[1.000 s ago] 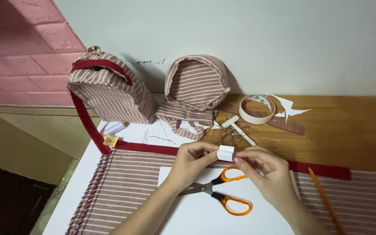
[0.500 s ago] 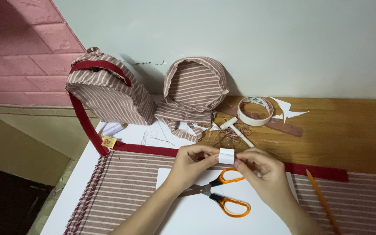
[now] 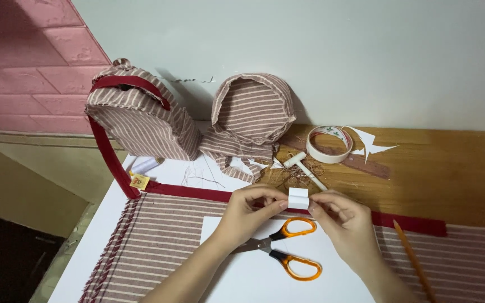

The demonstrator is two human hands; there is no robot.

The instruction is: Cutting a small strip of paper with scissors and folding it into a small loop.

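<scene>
Above scissors: left hand, right hand pinching white tape piece.

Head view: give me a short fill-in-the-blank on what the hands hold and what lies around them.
1. Both hands hold a small folded piece of ____ tape.
2. The scissors have ____ handles.
3. The tape roll lies on the ____ table.
4. The striped fabric has a ____ border.

Missing: white; orange; wooden; red
</scene>
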